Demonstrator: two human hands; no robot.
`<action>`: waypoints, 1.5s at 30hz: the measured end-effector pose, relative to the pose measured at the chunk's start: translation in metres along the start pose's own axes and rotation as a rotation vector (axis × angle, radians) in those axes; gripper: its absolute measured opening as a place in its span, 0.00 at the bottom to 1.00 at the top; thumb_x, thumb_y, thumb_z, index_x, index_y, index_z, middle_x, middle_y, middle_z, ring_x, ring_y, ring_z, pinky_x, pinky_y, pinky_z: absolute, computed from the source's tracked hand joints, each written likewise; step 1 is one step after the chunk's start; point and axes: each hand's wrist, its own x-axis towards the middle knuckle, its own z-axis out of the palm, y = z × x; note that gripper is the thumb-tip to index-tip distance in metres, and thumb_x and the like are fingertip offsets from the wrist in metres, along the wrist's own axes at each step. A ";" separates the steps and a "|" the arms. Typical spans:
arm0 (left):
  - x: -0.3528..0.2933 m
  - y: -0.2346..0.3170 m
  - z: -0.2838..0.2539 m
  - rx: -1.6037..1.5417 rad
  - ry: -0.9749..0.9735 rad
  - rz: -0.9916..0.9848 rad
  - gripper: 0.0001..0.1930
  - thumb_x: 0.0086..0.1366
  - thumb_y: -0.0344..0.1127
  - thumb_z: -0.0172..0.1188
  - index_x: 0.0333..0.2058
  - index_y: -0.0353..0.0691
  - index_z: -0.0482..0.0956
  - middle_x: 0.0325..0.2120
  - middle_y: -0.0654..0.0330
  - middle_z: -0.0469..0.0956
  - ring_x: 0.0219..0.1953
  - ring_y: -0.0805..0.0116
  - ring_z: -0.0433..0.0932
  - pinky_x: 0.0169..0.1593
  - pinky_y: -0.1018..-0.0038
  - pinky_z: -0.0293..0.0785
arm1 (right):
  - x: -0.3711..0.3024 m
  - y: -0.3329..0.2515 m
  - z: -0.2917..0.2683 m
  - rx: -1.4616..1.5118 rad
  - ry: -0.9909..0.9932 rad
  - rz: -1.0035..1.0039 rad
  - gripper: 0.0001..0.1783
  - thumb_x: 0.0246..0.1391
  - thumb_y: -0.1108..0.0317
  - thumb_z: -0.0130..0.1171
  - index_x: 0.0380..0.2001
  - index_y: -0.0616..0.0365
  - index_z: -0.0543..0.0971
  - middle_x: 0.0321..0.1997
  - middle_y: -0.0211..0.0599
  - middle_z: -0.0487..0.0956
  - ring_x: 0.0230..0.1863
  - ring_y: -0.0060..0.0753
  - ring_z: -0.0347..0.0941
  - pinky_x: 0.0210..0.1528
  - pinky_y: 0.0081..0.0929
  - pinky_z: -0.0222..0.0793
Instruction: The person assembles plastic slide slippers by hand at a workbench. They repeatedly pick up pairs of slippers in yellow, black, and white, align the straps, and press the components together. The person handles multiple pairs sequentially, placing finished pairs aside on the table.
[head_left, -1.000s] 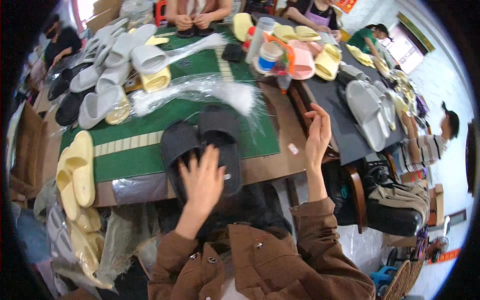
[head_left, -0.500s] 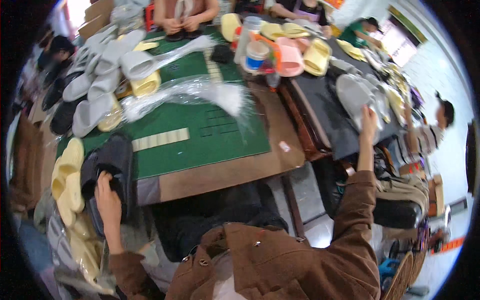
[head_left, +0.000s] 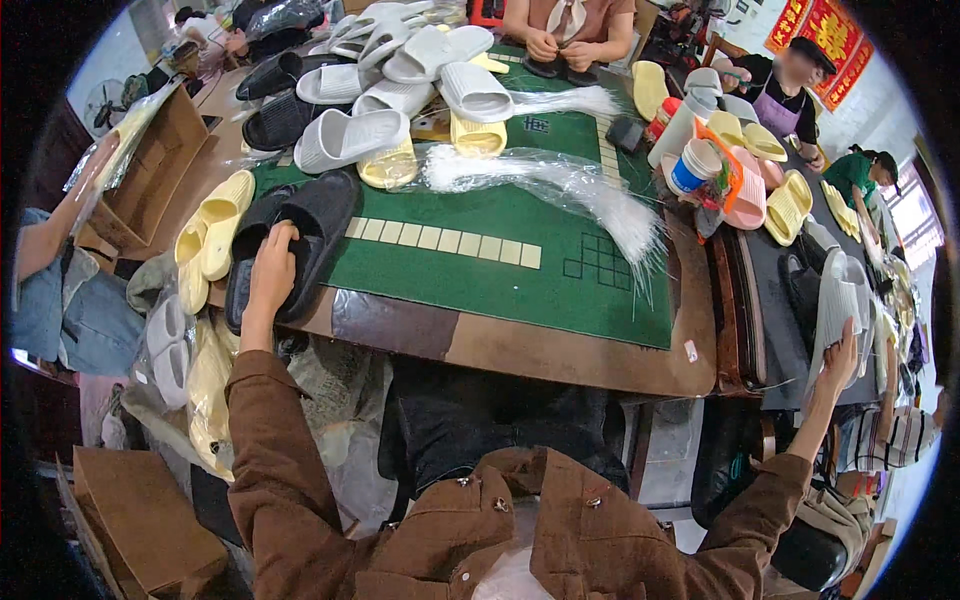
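My left hand (head_left: 270,272) is closed on a pair of black slippers (head_left: 325,225) at the near left corner of the table, fingers bent into the foot openings. At the far right, my right hand (head_left: 838,358) grips a light grey slipper (head_left: 845,290) by its near end, over the dark table. Just left of the black pair lie yellow slippers (head_left: 225,222). A heap of grey slippers (head_left: 436,54) stands behind, with yellow and black ones among them. Clear bags of thin white strands (head_left: 520,178) lie on the green mat (head_left: 480,310).
A white-and-blue tub (head_left: 692,168) and pink slippers (head_left: 745,190) stand near the join of the tables. Across from me a person's hands (head_left: 560,52) work on dark slippers. A person at left handles a bagged item by an open cardboard box (head_left: 165,165). Wrapped slippers (head_left: 208,390) hang below.
My view has swung left, so the scene sits farther right and the left-hand person and box show. My right hand still holds the grey slipper; my left stays on the black pair.
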 end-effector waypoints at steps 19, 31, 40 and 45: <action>-0.013 0.217 0.021 -1.072 -0.127 -0.218 0.21 0.73 0.36 0.43 0.61 0.36 0.63 0.56 0.50 0.68 0.56 0.60 0.70 0.59 0.67 0.63 | -0.350 -0.067 0.239 0.163 -1.134 0.371 0.22 0.62 0.63 0.54 0.57 0.62 0.69 0.45 0.34 0.78 0.43 0.21 0.73 0.44 0.22 0.71; -0.017 0.274 0.046 -0.626 -0.125 0.071 0.41 0.56 0.47 0.66 0.65 0.44 0.58 0.64 0.39 0.52 0.64 0.40 0.55 0.65 0.53 0.54 | -0.321 -0.047 0.209 0.056 -1.523 0.111 0.14 0.64 0.65 0.50 0.46 0.61 0.77 0.31 0.30 0.79 0.32 0.19 0.72 0.39 0.21 0.68; -0.016 0.261 0.045 -0.517 -0.095 0.018 0.35 0.52 0.30 0.62 0.61 0.51 0.66 0.55 0.46 0.65 0.58 0.45 0.63 0.59 0.54 0.59 | -0.260 -0.027 0.215 -0.697 -1.098 -0.744 0.21 0.48 0.73 0.58 0.49 0.52 0.74 0.42 0.43 0.73 0.32 0.50 0.76 0.32 0.43 0.73; -0.026 0.246 0.026 -0.318 -0.026 0.029 0.34 0.48 0.27 0.59 0.58 0.50 0.71 0.51 0.48 0.67 0.55 0.46 0.65 0.57 0.54 0.59 | -0.273 0.027 0.249 -0.741 -1.040 -0.885 0.29 0.40 0.76 0.57 0.51 0.53 0.72 0.39 0.41 0.73 0.30 0.49 0.77 0.31 0.43 0.73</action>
